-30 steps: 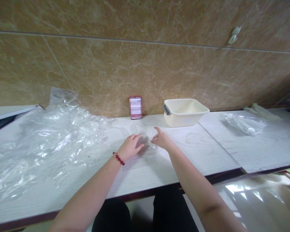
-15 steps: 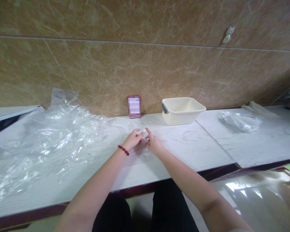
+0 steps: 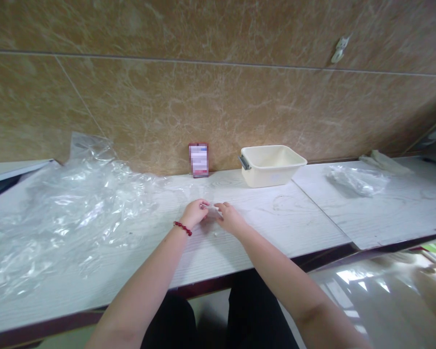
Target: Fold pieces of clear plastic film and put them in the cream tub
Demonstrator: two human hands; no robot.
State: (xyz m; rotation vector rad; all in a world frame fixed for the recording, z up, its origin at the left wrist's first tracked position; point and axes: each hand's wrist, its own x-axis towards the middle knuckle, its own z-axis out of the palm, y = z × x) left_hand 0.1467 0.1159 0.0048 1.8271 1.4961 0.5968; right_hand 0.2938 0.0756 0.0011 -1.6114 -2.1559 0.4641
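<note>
My left hand (image 3: 194,213), with a red bead bracelet on its wrist, and my right hand (image 3: 229,218) meet over the middle of the white table (image 3: 269,228). Both have their fingers curled and pinch a small crumpled piece of clear plastic (image 3: 212,210) between them. The plastic is bunched up tight and mostly hidden by my fingertips. Both hands rest low on the table top.
A large heap of clear plastic film (image 3: 69,213) covers the left of the table. A cream plastic tub (image 3: 272,165) and a small card (image 3: 198,160) stand at the tiled wall. Another clear plastic bag (image 3: 356,179) lies to the right. Shiny film (image 3: 385,295) lies below the table edge.
My hands were apart and flat on a spread plastic piece; they have drawn together and curled, bunching it between the fingertips.
</note>
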